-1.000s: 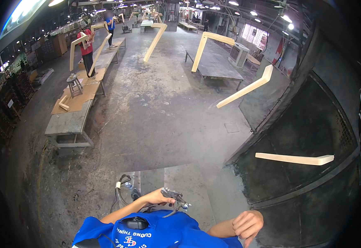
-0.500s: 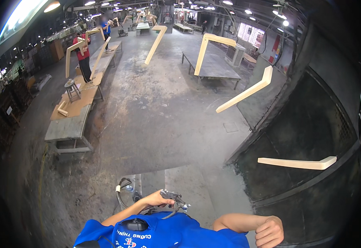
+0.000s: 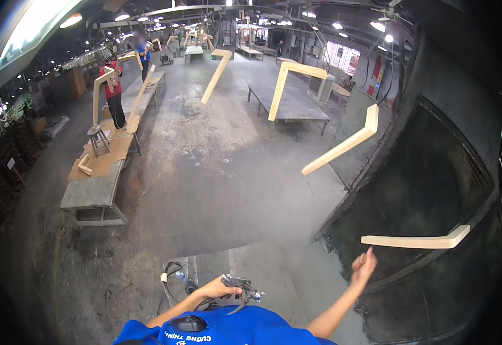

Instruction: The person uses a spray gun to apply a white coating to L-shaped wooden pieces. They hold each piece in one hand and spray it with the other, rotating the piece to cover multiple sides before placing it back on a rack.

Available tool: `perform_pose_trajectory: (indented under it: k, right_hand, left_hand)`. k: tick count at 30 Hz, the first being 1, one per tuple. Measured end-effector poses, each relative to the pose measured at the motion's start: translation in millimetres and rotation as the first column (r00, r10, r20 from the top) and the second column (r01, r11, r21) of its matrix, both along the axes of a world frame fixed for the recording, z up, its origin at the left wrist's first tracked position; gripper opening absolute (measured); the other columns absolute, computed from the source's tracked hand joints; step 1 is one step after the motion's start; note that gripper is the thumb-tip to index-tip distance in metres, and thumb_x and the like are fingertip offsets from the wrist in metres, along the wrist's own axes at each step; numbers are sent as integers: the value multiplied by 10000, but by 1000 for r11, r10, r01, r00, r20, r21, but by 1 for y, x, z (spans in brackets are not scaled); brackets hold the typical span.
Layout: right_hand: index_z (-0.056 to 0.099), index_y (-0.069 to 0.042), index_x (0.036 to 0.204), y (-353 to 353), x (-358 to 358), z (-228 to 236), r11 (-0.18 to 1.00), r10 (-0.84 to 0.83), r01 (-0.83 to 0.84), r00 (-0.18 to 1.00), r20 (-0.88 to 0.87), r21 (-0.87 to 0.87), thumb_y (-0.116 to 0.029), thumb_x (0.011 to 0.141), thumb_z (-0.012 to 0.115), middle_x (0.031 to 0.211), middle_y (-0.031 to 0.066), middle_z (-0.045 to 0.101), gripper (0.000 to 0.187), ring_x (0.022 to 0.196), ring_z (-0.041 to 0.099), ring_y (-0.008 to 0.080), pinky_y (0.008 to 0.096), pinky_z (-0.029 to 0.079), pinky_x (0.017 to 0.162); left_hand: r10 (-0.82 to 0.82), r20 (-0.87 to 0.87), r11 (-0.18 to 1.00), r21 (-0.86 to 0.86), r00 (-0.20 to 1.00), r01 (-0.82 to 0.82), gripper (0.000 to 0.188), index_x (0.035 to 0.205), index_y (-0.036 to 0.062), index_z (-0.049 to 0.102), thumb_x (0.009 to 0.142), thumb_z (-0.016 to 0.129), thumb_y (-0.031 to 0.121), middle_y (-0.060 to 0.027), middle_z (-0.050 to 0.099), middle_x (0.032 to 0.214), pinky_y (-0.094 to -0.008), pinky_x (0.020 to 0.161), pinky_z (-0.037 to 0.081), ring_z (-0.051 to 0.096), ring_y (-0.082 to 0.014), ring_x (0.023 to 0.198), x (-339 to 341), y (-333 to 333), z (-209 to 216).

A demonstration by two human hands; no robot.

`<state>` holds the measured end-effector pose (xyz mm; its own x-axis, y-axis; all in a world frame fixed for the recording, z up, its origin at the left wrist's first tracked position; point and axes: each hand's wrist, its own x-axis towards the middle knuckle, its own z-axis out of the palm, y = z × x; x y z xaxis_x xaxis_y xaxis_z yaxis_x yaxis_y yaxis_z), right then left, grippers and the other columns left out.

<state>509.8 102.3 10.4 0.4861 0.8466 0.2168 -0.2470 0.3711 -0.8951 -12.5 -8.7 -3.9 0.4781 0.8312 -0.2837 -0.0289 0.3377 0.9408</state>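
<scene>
In the head view, our only one, we see the person's left grip (image 3: 221, 288) clenched around a metal spray gun (image 3: 244, 286), level in front of the blue shirt (image 3: 251, 325), with a dark hose (image 3: 170, 286) looped on the floor beside the forearm. The right grip (image 3: 364, 264) is raised just below the near end of the closest angled wooden piece (image 3: 414, 241); its fingers are partly curled, and we cannot tell whether they touch the wood or grasp anything. That piece lies nearly level in the air before the dark panel (image 3: 417, 195) at the right, its bent end farthest from the grip. A second angled piece (image 3: 343, 150), a third (image 3: 288, 86) and a fourth (image 3: 216, 77) curve away in a row, seemingly hung from supports too fine for us to make out. As for progress, we judge it loosely: all four look pale and much alike, so we cannot sort finished ones from those left. A whitish haze (image 3: 297, 210) suggests to us that spraying is under way. Short wooden pieces (image 3: 85, 165) lie on the left bench (image 3: 90, 194), near a stool (image 3: 98, 140) and a co-worker in red (image 3: 113, 92).
</scene>
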Motion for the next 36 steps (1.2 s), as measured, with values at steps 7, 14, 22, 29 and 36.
perform_pose_trajectory:
  k: [7, 14, 22, 29, 36]
  right_hand:
    - [641, 113, 1173, -71, -117, -381, 481, 409, 194, 813, 415, -855, -200, 1026, 643, 1165, 237, 691, 345, 952, 677, 294, 411, 542, 795]
    - [465, -129, 583, 11, -164, -164, 756, 344, -215, 934, 95, -619, -347, 1044, 682, 532, 8, 491, 554, 451, 423, 118, 322, 352, 448]
    - [301, -115, 633, -38, -125, 138, 768, 375, -384, 918, 125, 512, -193, 1091, 526, 527, -16, 280, 516, 465, 225, 112, 321, 204, 470]
    - [366, -91, 613, -47, -160, 71, 959, 264, -282, 917, 298, 18, -173, 1054, 630, 546, -16, 404, 521, 488, 324, 77, 283, 254, 471]
    - [506, -72, 701, -66, -166, 9, 914, 367, -343, 926, 84, -217, -147, 1051, 641, 619, 2, 511, 382, 517, 417, 65, 250, 340, 473]
  left_hand:
    - [88, -44, 993, 86, 995, -84, 294, 1002, 51, 776, 939, 825, 334, 1, 745, 834, -261, 477, 398, 537, -61, 564, -3, -9, -7]
    - [61, -19, 997, -48, 998, -62, 296, 950, 51, 748, 923, 835, 332, -5, 734, 812, -261, 466, 375, 516, -67, 540, -18, 5, -12]
    - [75, -10, 996, -54, 997, -76, 305, 955, 48, 744, 919, 839, 335, 1, 722, 797, -262, 478, 379, 520, -70, 550, -19, 12, 5]
    - [58, -65, 997, -56, 996, -62, 305, 959, 46, 741, 925, 834, 335, 1, 715, 785, -263, 475, 382, 524, -71, 544, -14, 19, 10]
    - [100, -52, 994, -38, 994, -102, 299, 948, 44, 738, 941, 816, 333, -13, 730, 801, -259, 474, 389, 524, -71, 538, -4, 18, 5]
